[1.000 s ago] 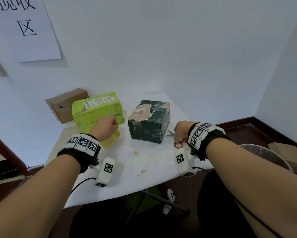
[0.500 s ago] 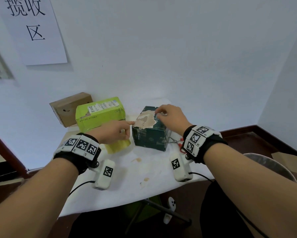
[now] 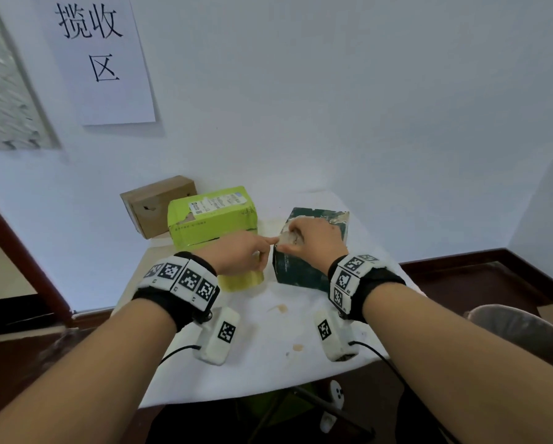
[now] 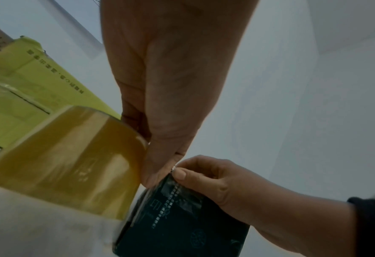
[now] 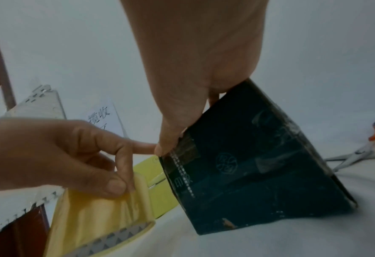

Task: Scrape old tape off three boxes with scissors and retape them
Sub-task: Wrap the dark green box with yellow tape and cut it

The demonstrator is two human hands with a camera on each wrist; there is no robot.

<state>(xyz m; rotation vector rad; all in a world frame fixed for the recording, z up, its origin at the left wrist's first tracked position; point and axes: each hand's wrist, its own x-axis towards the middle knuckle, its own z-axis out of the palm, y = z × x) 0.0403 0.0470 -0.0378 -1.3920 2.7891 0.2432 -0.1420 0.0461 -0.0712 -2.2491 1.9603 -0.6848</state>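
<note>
The retaping step was in hand on the dark green box (image 3: pixel 304 267), which stood on the counter (image 3: pixel 268 354) right of the lime-green box (image 3: pixel 211 219); a brown cardboard box (image 3: pixel 155 203) stood behind both, near the wall.

The left hand (image 3: pixel 236 257) held the yellowish tape roll (image 5: pixel 98 217) between thumb and curled fingers (image 5: pixel 122 167), with the index finger extended toward the near top corner of the dark green box. The roll sat on the counter just beside that box.

The right hand (image 3: pixel 313 241) lay over the torn top of the dark green box. Its thumb and forefinger met at the near top edge, apparently pinching or pressing the free end of the tape; the clear strip itself was too faint to confirm.

The scissors (image 5: pixel 358 153), with orange handles, lay on the counter to the right of the dark green box, untouched.

Judgement: the next move calls for anchoring the tape end firmly on the box face, then drawing the roll away across the top seam while the right hand smooths the strip down. The scissors will be needed to cut the strip.
</note>
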